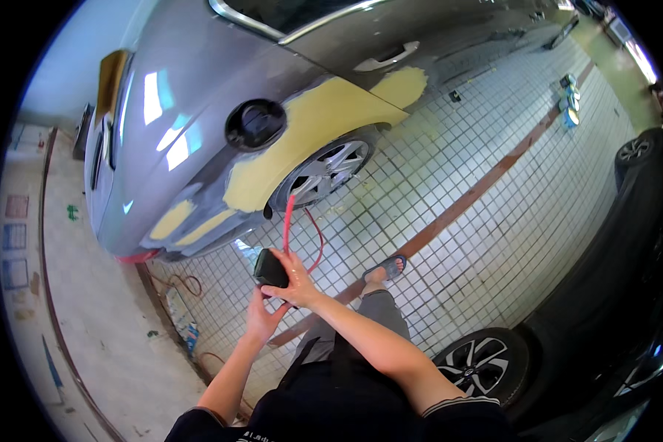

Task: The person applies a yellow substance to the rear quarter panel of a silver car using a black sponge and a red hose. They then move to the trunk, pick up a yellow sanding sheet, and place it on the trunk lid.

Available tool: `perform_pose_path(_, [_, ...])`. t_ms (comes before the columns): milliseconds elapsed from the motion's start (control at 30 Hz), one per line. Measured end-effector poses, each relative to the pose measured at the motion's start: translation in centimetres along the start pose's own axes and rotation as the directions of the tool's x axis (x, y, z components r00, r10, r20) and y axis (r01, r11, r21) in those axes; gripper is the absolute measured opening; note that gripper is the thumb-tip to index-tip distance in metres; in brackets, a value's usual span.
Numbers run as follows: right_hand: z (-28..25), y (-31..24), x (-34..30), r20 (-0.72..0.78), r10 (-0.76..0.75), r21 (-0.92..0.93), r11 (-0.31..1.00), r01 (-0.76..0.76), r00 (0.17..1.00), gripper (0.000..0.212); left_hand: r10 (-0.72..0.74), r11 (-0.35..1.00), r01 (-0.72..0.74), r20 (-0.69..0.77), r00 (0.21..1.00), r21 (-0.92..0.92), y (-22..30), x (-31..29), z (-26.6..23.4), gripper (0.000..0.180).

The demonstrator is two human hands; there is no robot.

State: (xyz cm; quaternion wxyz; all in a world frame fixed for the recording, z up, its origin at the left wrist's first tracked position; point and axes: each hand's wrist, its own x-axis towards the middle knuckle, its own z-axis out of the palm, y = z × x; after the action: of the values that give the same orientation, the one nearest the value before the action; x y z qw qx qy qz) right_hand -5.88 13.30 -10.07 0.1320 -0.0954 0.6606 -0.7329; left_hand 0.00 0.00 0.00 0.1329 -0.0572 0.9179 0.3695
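Both my hands hold a dark rectangular block (271,268), like a sanding block, in front of my body. My left hand (260,315) grips it from below, its thumb and fingers by the lower edge. My right hand (295,283) wraps round the right side. A red hose (287,225) rises from behind my right hand and loops back; whether it joins the block or is held is hidden. Beyond stands a grey car (199,81) with yellow filler (302,121) spread around its rear wheel (328,173) and on its lower side.
A black car (597,258) stands close at my right, its wheel (482,365) near my arm. Several cans (570,103) sit far right on the tiled floor (449,169). At the left, a thin hose (188,283) lies along the floor's edge. My sandalled foot (387,269) is ahead.
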Motion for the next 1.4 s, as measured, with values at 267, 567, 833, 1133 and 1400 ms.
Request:
perform_pose_path(267, [15.1, 1.1, -7.0, 0.296, -0.017, -0.083, 0.996, 0.043, 0.955, 0.095, 0.077, 0.981, -0.062, -0.076, 0.994, 0.184, -13.6, -18.0, -6.8, 0.05])
perform_pose_path(567, [18.2, -3.8, -7.2, 0.478, -0.005, -0.121, 0.99, 0.072, 0.878, 0.09, 0.096, 0.943, -0.023, -0.206, 0.974, 0.331, -19.8, -28.6, -13.4, 0.054])
perform_pose_path(833, [9.8, -6.2, -5.7, 0.531, 0.037, -0.195, 0.978, 0.079, 0.847, 0.085, 0.472, 0.815, -0.353, -0.17, 0.865, 0.46, -12.9, -14.3, -16.4, 0.055])
perform_pose_path(1133, [-6.8, -5.2, 1.9, 0.393, -0.081, -0.065, 0.991, 0.115, 0.916, 0.085, 0.681, 0.36, -0.801, 0.452, 0.576, 0.479, 9.1, 14.4, -10.3, 0.062])
perform_pose_path(1400, [-21.9, -4.8, 12.9, 0.005, -0.221, 0.239, 0.947, 0.213, 0.975, 0.086, 0.603, 0.285, -0.827, 0.581, 0.547, 0.484, 22.6, 34.8, 2.4, 0.039])
